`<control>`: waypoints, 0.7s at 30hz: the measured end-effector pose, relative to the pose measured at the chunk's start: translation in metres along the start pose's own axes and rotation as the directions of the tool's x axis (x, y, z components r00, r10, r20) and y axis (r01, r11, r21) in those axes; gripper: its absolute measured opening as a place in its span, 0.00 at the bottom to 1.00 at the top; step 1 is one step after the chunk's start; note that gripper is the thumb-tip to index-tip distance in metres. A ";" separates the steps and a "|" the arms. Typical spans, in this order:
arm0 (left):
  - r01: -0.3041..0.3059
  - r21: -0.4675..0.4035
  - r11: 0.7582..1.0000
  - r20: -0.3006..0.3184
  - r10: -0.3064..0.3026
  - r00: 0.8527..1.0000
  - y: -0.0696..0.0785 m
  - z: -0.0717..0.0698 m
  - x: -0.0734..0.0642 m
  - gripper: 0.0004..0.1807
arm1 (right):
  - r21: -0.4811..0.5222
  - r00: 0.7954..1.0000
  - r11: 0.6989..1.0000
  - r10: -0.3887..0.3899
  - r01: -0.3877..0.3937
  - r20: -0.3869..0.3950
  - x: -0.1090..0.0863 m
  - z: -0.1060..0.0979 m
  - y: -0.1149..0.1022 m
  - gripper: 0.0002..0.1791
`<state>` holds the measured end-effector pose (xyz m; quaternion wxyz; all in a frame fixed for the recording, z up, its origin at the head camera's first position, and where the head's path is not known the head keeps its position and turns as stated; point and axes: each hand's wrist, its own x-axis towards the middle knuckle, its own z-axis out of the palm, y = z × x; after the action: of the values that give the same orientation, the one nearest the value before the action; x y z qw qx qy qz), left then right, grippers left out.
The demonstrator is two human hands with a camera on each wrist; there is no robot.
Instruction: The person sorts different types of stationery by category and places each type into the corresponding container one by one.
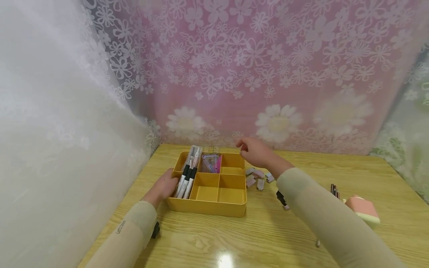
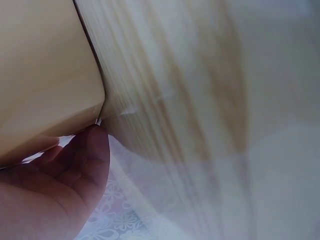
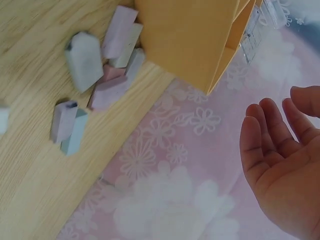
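Note:
A yellow divided organizer box [image 1: 207,207] stands on the table. My left hand [image 1: 166,183] holds its left side, and the left wrist view shows those fingers [image 2: 95,150] against the edge of the box wall [image 2: 45,65]. Some of them are hidden behind it. Above the back right corner of the box, my right hand [image 1: 256,152] hovers with loosely bent fingers and nothing in them. White and black pens [image 1: 186,182] lie in the left compartments, partly over a clear case [image 1: 191,153]. A purple and pink set of rulers [image 1: 211,163] sits in the back middle compartment.
Several small erasers [image 3: 100,92] lie on the table to the right of the box. Farther right are a pink and cream object [image 1: 362,209], some dark pencils [image 1: 334,190] and a small white piece [image 1: 318,243]. A floral curtain [image 1: 234,74] hangs behind the table.

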<state>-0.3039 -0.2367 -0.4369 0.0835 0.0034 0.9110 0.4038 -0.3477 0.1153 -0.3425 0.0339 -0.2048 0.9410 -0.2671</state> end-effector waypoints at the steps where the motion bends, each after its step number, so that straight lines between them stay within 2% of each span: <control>1: 0.001 -0.008 1.000 0.001 -0.001 1.000 0.000 0.000 0.000 0.27 | -0.004 1.000 1.000 -0.006 0.006 -0.002 -0.002 -0.001 0.002 0.15; 12: 0.006 -0.043 0.999 0.004 -0.006 1.000 0.001 -0.001 -0.003 0.27 | -0.018 0.997 0.998 -0.067 0.066 -0.026 -0.036 -0.009 0.027 0.15; 21: -0.005 -0.039 0.999 0.011 0.006 1.000 0.000 -0.002 0.000 0.27 | -0.072 1.000 0.997 0.003 -0.004 -0.005 -0.076 -0.017 0.049 0.16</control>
<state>-0.3038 -0.2379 -0.4359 0.0877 0.0065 0.9024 0.4218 -0.2990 0.1922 -0.3572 0.0247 -0.2036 0.9505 -0.2336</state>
